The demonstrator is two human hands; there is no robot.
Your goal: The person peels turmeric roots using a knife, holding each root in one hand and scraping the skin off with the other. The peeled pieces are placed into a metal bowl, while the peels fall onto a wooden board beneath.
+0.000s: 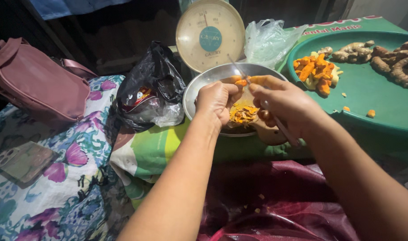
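Observation:
My left hand (217,101) pinches a small orange turmeric piece (241,82) over a metal bowl (199,87). My right hand (282,100) grips a thin knife (236,67), blade pointing up and left at the piece. Orange peelings (243,113) lie heaped on a small wooden board (271,134) at the bowl's near rim. Both hands' fingertips are stained yellow.
A green tray (373,96) at right holds cut orange turmeric pieces (316,70) and raw roots (382,56). Behind the bowl stand a dial scale (210,35) and a clear plastic bag (268,40). A black bag (146,89), pink handbag (36,85) and phone (23,159) lie left.

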